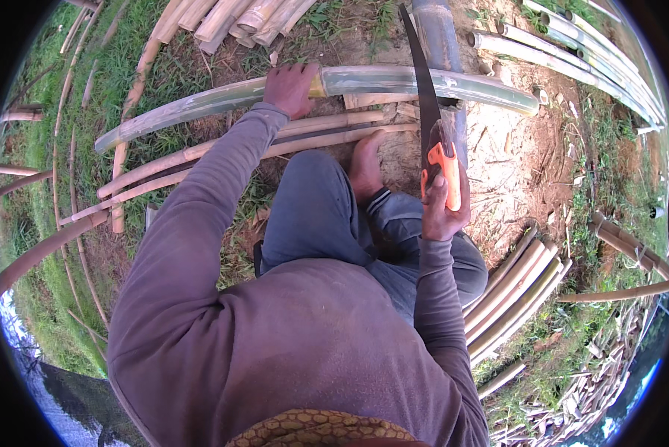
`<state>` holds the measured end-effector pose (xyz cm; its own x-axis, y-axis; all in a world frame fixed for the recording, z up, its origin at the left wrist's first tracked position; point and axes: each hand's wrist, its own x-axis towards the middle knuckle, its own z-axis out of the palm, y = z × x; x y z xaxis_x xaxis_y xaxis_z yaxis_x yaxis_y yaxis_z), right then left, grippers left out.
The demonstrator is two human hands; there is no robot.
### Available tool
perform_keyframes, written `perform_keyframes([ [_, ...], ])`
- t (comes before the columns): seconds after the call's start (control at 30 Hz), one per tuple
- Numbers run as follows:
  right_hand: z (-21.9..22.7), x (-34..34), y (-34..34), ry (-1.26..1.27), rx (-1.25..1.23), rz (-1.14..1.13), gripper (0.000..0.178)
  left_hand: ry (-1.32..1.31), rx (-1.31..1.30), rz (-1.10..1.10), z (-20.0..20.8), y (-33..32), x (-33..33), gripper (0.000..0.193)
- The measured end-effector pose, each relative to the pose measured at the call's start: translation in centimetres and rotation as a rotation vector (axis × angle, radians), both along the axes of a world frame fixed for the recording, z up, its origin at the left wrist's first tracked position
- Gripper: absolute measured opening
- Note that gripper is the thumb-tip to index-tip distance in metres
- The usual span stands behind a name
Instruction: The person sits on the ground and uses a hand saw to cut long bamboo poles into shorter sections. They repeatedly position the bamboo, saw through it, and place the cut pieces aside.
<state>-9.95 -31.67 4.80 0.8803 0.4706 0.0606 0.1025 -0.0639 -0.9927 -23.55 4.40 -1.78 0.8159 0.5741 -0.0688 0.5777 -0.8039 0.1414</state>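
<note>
A thick green bamboo pole (379, 80) lies crosswise in front of me. My left hand (292, 91) is wrapped over it near its middle, beside a node. My right hand (446, 212) is closed round the orange handle of a handsaw (429, 104). The saw's dark blade points away from me and crosses the pole to the right of my left hand. From this view I cannot tell whether its teeth touch the bamboo. Under the pole's right part runs a greyish log (440, 37), pointing away from me.
Cut bamboo pieces (237, 18) are stacked at the far left, with long poles (558, 56) at the far right. Thin poles (327, 138) lie just in front of my bare foot (368, 165). More bamboo lengths (517, 290) rest beside my right knee. Bamboo scraps (580, 395) litter the lower right.
</note>
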Motion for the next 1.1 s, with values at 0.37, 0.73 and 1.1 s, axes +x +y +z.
perform_keyframes([
  [0.37,0.6,0.2,1.7,-0.068,-0.074,0.000,0.047,0.034,-0.002,0.032,0.5,0.4,1.2,0.072],
  [0.73,2.1,-4.6,-5.0,-0.018,-0.071,-0.001,0.050,0.126,-0.147,0.012,2.4,1.1,1.8,0.068],
  [1.1,2.3,-0.8,1.3,0.106,-0.042,0.061,0.047,0.096,-0.124,0.005,2.0,0.4,1.1,0.060],
])
